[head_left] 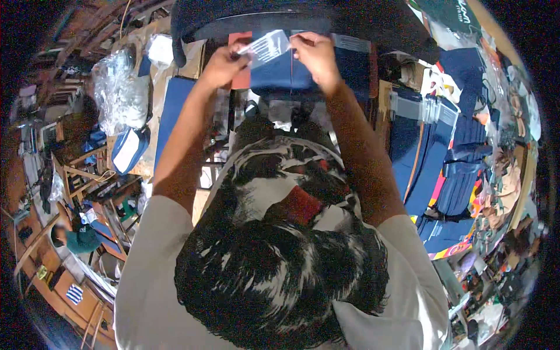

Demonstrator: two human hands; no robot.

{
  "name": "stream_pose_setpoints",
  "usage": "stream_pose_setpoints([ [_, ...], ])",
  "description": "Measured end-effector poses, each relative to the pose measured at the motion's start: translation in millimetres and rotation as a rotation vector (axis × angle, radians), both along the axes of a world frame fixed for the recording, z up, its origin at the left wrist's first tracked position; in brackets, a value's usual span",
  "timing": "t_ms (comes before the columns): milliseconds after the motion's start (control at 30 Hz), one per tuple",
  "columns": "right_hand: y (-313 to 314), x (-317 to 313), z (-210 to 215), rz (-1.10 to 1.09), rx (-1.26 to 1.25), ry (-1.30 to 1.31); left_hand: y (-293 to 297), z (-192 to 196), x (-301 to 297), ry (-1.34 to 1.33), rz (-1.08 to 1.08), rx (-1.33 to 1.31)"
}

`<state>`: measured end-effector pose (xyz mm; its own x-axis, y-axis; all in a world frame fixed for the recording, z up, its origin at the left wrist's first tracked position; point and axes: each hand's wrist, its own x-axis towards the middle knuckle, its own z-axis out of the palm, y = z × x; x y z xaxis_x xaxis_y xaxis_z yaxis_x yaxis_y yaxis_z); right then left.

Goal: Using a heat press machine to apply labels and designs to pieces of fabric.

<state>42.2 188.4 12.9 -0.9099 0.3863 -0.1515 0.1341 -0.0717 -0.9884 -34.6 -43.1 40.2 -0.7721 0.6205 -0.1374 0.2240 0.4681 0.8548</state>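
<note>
A small clear plastic piece (269, 48), glossy with white glare, is stretched between my hands. My left hand (224, 67) pinches its left end, and the fingers of my right hand (317, 57) close on its right end. Beneath it lies a navy blue fabric panel (271, 79) with a reddish-brown strip (241, 79) at the left. Another navy panel (353, 70) lies right of my right hand, with a clear strip along its top edge. A long dark machine body (256, 16) stretches just beyond both hands.
At the right, navy panels with clear plastic tops (408, 128) lie stacked beside bundled navy pieces (461, 181). A long navy panel (172, 111) lies at the left, near crumpled clear plastic bags (119, 93) and a navy-and-white piece (129, 150). Another person (81, 240) is at the far left.
</note>
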Motion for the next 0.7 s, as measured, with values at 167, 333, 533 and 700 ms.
stream_pose_setpoints([
  [167,3.3,-20.9,-13.4,0.003,0.266,-0.047,18.3,11.7,-21.1,0.044,0.12,-0.295],
  [333,2.6,-19.4,-13.6,-0.134,0.693,0.177,10.5,-25.0,-55.2,-0.028,-0.092,-0.082],
  [533,6.2,-14.2,-2.6,-0.046,0.679,0.083,9.1,-9.9,-65.3,0.031,-0.167,-0.228],
  [700,0.1,-31.9,-17.7,-0.111,0.873,0.133,8.9,-31.0,-62.8,0.57,-0.049,-0.192],
])
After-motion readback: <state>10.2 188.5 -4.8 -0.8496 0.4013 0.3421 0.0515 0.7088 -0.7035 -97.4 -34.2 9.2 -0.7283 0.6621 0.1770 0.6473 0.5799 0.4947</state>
